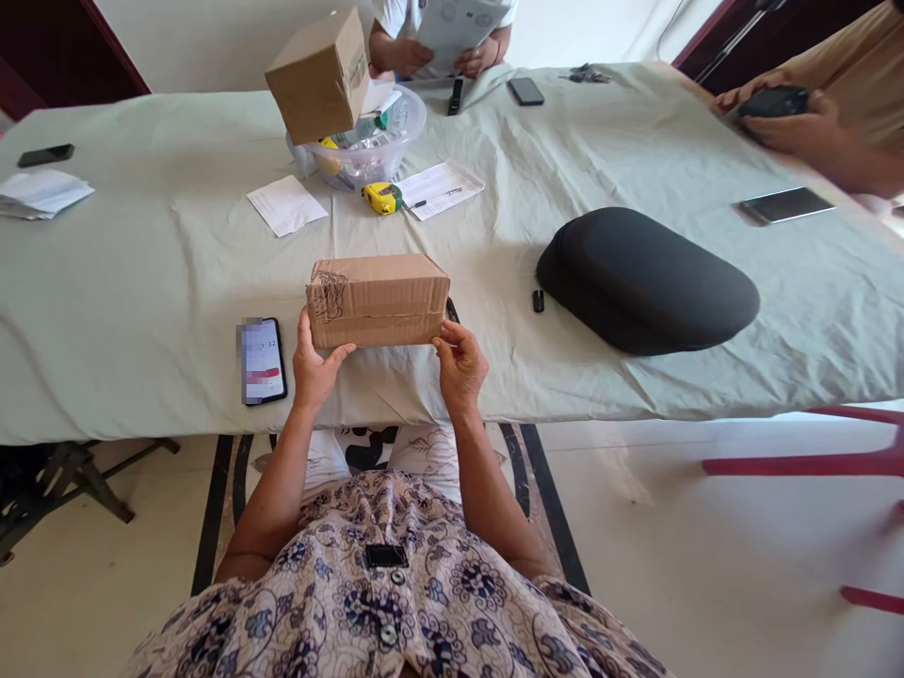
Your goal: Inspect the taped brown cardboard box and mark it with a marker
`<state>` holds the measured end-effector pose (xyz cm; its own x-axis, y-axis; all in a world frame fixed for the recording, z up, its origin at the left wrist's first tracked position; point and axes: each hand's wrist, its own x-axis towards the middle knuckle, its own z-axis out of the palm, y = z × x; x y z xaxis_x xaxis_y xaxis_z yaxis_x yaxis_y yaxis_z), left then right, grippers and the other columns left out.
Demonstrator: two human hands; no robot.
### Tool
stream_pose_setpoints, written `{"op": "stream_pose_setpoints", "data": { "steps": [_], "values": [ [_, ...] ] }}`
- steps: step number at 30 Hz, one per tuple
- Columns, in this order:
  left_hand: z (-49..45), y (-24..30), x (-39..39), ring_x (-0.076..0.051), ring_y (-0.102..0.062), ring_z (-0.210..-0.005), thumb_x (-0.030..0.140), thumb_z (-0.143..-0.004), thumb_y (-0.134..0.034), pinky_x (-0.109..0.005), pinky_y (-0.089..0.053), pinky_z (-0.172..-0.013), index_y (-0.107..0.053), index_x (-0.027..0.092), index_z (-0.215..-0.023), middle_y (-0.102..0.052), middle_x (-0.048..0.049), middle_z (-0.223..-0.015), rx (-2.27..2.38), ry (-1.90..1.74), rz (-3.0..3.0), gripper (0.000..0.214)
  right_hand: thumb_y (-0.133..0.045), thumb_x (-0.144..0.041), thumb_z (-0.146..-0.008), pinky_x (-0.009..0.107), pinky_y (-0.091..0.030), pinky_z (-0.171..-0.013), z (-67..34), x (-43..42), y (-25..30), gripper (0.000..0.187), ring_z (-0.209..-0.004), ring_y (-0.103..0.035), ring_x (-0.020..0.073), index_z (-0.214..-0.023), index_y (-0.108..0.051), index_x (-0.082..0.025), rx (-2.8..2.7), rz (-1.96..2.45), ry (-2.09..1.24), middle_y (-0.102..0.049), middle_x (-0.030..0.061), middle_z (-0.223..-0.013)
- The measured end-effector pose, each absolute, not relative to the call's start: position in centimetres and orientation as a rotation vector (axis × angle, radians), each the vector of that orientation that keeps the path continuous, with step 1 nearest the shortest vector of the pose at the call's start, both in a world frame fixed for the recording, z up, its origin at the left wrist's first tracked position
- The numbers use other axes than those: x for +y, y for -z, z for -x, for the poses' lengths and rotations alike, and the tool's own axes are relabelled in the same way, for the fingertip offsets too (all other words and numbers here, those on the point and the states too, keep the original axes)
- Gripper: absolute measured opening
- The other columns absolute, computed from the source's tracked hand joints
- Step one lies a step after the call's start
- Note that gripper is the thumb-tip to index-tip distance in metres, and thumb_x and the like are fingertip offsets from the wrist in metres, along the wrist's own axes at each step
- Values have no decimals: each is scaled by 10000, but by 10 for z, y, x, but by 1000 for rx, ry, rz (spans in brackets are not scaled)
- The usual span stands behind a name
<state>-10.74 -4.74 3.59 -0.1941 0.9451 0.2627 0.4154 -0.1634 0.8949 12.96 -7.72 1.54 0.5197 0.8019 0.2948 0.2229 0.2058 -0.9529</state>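
Observation:
A small brown cardboard box (378, 299) with black scribbles on its left end is held up over the front part of the table. My left hand (315, 365) grips its lower left corner, thumb along the bottom edge. At the lower right corner, my right hand (460, 365) pinches the box between thumb and fingers. A dark object (452, 311) shows partly behind the box's right end; its kind is hidden. To the left of my left hand lies a smartphone (264, 362) with a lit screen.
A large black case (646, 281) lies at right, a small black piece (538, 301) beside it. Farther back stand a plastic basin (416, 118) under a bigger carton (314, 80), a yellow tape measure (382, 198) and papers (287, 205). Two people sit at the far and right sides.

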Motion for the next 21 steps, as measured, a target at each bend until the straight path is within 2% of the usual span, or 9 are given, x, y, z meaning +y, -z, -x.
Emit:
{"op": "stream_pose_setpoints", "data": {
  "steps": [5, 10, 13, 17, 21],
  "values": [
    [115, -34, -46, -310, -549, -1405, 652, -734, -796, -479, -429, -1197, -430, 220, -1480, -538, -176, -1525, 1418, -1446, -1479, 936, -655, -363, -895, 290, -566, -711, -121, -81, -23, 170, -809, -683, 146, -964, -719, -221, -1035, 1314, -396, -748, 31, -927],
    [112, -34, -52, -245, -639, -1292, 659, -831, -701, -400, -498, -1115, -497, 229, -1350, -665, -142, -1361, 1233, -1524, -1327, 705, -624, -281, -958, 327, -542, -829, -109, -90, -55, 101, -925, -650, 154, -1006, -709, -255, -1145, 1138, -131, -688, 12, -941],
    [103, -33, -59, -242, -683, -1202, 677, -852, -645, -364, -572, -967, -535, 219, -1304, -697, -139, -1313, 1258, -1372, -1292, 653, -649, -239, -944, 344, -524, -831, -107, -94, -82, 116, -890, -620, 155, -1038, -705, -276, -1226, 1112, 36, -640, 7, -930],
    [94, -35, -67, -214, -743, -824, 623, -890, -521, -305, -564, -650, -624, 152, -1173, -776, -128, -1058, 1379, -874, -1400, 560, -616, -188, -952, 393, -489, -887, -108, -90, -106, 145, -919, -636, 177, -1022, -692, -290, -1358, 1139, 221, -664, 13, -945],
    [92, -48, -74, -159, -661, -546, 455, -846, -591, -278, -486, -557, -718, 166, -904, -777, -51, -795, 1414, -640, -1480, 320, -586, -184, -962, 416, -487, -931, -107, -79, -108, 150, -974, -641, 193, -994, -687, -290, -1456, 1101, 237, -679, 20, -961]
  ]
}}
